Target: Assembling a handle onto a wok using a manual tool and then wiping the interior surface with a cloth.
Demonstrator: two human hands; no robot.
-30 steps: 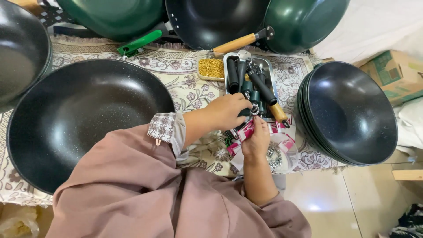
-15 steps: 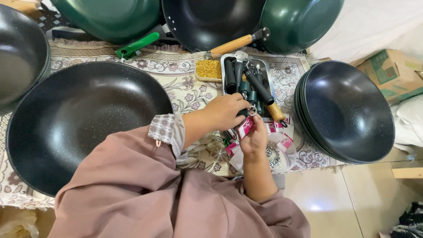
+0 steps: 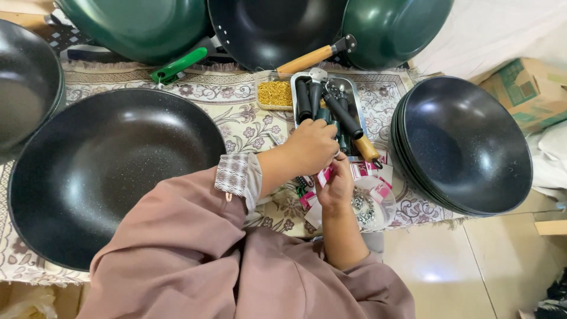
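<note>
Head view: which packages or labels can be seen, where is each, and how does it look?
Cardboard box: far right, behind the stacked black pans; brown with green print.
Small packets: on the patterned cloth by the right hand; pink and white, flat.
Clear plastic bag: right of that hand; holds small metal parts.

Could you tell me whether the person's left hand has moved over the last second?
No: the left hand remains at the near end of the metal tray of handles, fingers curled among them; only the camera shifted slightly.
</note>
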